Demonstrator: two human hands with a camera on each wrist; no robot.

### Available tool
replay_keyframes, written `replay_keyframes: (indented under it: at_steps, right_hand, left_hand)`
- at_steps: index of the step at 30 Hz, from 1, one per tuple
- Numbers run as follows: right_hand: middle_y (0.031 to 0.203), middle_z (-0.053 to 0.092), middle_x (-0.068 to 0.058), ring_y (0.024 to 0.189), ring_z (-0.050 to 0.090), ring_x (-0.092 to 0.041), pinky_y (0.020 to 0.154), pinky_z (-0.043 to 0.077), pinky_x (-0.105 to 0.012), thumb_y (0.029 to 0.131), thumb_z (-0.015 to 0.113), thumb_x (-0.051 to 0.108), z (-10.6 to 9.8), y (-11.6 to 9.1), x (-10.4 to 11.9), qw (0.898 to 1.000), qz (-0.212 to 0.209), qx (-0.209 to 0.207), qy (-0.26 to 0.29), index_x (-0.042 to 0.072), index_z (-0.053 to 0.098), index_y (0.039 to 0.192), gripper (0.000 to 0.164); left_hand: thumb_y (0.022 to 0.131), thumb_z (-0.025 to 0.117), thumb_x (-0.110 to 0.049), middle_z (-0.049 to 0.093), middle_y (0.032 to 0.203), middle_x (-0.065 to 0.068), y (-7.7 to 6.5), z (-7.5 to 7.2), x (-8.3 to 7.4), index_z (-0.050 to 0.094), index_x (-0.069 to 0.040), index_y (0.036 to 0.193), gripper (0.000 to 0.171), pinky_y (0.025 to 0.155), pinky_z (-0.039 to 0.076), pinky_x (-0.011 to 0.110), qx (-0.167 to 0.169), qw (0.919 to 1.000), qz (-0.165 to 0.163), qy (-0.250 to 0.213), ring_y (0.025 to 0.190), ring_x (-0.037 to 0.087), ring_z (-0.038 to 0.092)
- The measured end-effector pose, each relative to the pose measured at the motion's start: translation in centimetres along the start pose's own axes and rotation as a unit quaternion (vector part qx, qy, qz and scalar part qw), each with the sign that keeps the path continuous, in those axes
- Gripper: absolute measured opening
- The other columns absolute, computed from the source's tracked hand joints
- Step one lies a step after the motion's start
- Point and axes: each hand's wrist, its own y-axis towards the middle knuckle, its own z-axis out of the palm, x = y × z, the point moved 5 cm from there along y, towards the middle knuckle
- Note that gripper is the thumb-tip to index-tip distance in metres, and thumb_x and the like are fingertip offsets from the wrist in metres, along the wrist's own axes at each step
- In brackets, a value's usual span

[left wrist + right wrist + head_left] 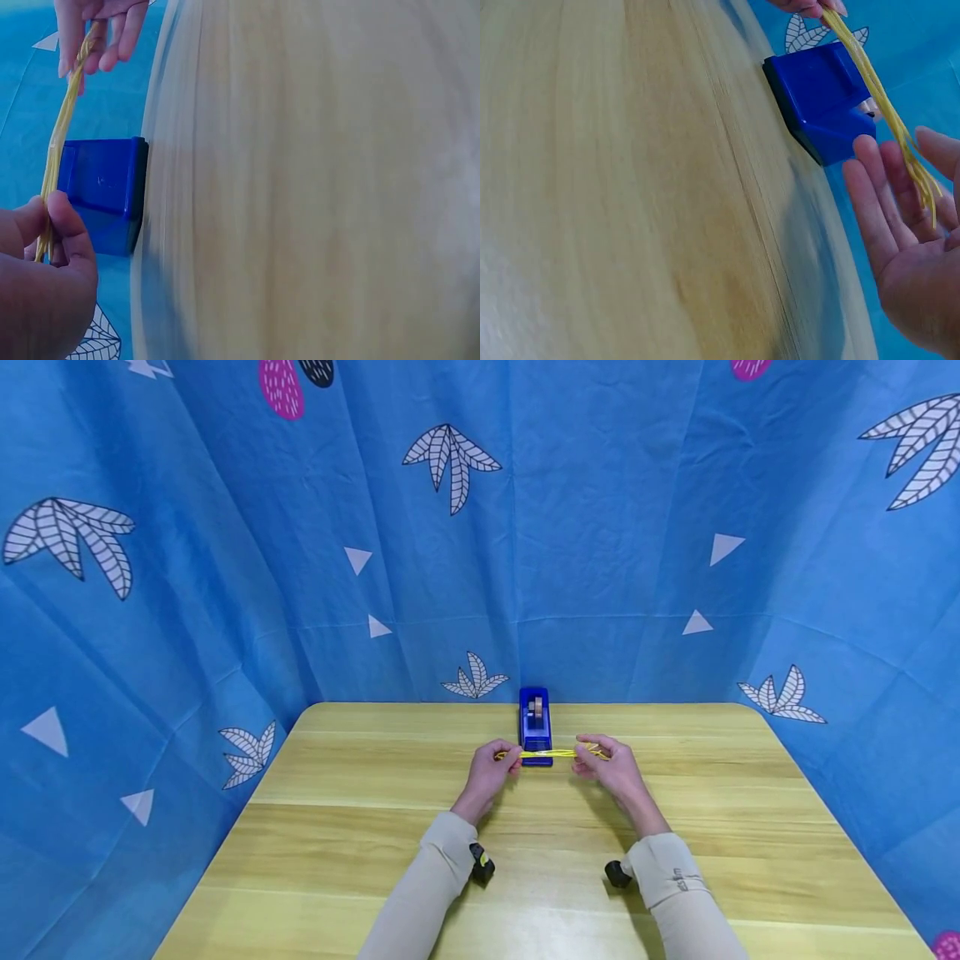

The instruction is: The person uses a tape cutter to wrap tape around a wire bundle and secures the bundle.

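Note:
A thin bundle of yellow strands [557, 752] stretches between the two hands, just in front of a blue tape dispenser [536, 735]. My left hand [492, 770] pinches one end between thumb and forefinger. At the other end, my right hand [611, 768] holds the bundle between its thumb and fingers, with the remaining fingers spread loosely. Loose strand ends hang over the right palm in the right wrist view. A pale, shiny patch shows near the bundle's middle. Seen up close, the dispenser [105, 180] stands behind the bundle, apart from both hands.
A wooden table [360, 852] lies under both arms, its far edge meeting a blue patterned curtain [600, 527] that also hangs at both sides. Small black cameras [482, 865] are worn at the wrists, over pale sleeves.

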Motion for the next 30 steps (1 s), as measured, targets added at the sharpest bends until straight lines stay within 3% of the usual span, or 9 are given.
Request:
replay_keyframes:
  at_steps: [5,10,18,24,30]
  right_hand:
    - [0.118,0.067,-0.034,0.08,0.075,-0.019,0.082,0.063,-0.037,0.107,0.06,0.03,0.24,0.16,-0.41,0.999,0.032,0.012,0.02,-0.006,0.05,0.145,0.054]
    - [0.108,0.071,-0.023,0.08,0.074,-0.017,0.081,0.063,-0.035,0.108,0.055,0.036,0.45,0.19,-0.81,0.997,0.066,0.017,0.02,-0.007,0.054,0.14,0.054]
    - [0.091,0.073,-0.012,0.075,0.072,-0.013,0.077,0.063,-0.03,0.105,0.063,0.022,0.59,0.21,-0.89,0.996,0.073,0.007,0.042,-0.011,0.061,0.121,0.037]
    - [0.094,0.076,-0.018,0.077,0.075,-0.014,0.08,0.063,-0.03,0.103,0.064,0.012,0.49,0.23,-0.68,0.997,0.058,0.006,0.048,-0.013,0.062,0.123,0.032]
    - [0.095,0.077,-0.015,0.08,0.076,-0.014,0.084,0.062,-0.032,0.102,0.065,0.009,0.45,0.27,-0.48,0.997,0.045,0.009,0.064,-0.015,0.058,0.129,0.037]
  left_hand:
    - [0.099,0.07,-0.015,0.07,0.09,0.007,-0.02,-0.19,-0.3,0.073,-0.002,0.099,0.013,0.078,0.061,0.035,-0.006,1.0,0.006,0.004,0.085,0.025,0.068]
    - [0.099,0.071,-0.013,0.071,0.091,0.007,0.02,-0.34,-0.41,0.074,-0.002,0.098,0.011,0.08,0.062,0.036,-0.009,0.9999,0.01,0.006,0.088,0.028,0.07]
    - [0.099,0.071,-0.013,0.072,0.092,0.009,0.1,-0.38,-0.28,0.074,-0.002,0.1,0.012,0.078,0.062,0.034,-0.011,0.9997,0.015,0.013,0.087,0.026,0.071]
    - [0.098,0.071,-0.014,0.073,0.093,0.01,0.21,-0.44,-0.22,0.074,-0.002,0.1,0.012,0.08,0.062,0.035,-0.014,0.9998,0.013,0.007,0.087,0.026,0.07]
    - [0.102,0.066,-0.018,0.07,0.094,0.011,0.26,-0.26,-0.05,0.072,-0.003,0.107,0.017,0.079,0.06,0.034,-0.007,0.9999,0.006,0.008,0.085,0.022,0.068]
